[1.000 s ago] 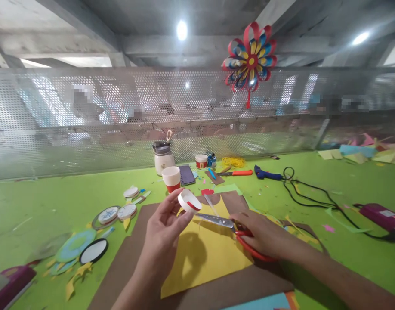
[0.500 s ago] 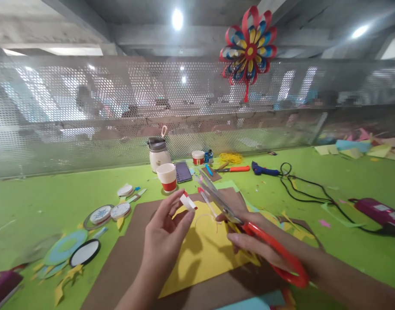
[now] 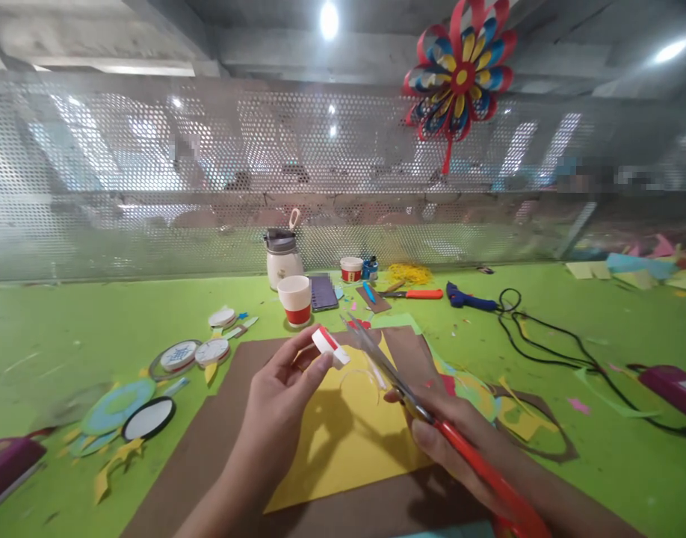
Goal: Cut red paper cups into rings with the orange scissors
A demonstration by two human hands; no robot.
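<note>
My left hand [image 3: 284, 403] pinches a small white piece with a red stripe [image 3: 330, 346], perhaps paper, between thumb and fingers. Red-handled scissors [image 3: 388, 371] are in my right hand [image 3: 444, 422], their blades slightly parted and pointing up and away from me. The blade tips are to the right of the white piece, apart from it. Below both hands lies a yellow sheet [image 3: 343, 456] with a curved outline on it. It rests on a larger brown board [image 3: 197, 456]. A few pale scraps under the blades are too blurred to make out.
On the green table stand a paper cup [image 3: 294, 300], a white bottle [image 3: 283, 261] and a small tub [image 3: 351, 269]. A blue glue gun [image 3: 469, 297] with a black cord lies right. Decorated discs [image 3: 178, 356] and a cut-out ring [image 3: 117, 407] lie left. A paper flower [image 3: 463, 75] hangs above.
The white piece has turned in my left fingers, showing more of its red stripe. My right hand and the scissors have shifted slightly right and down. The whole view has shifted a little.
</note>
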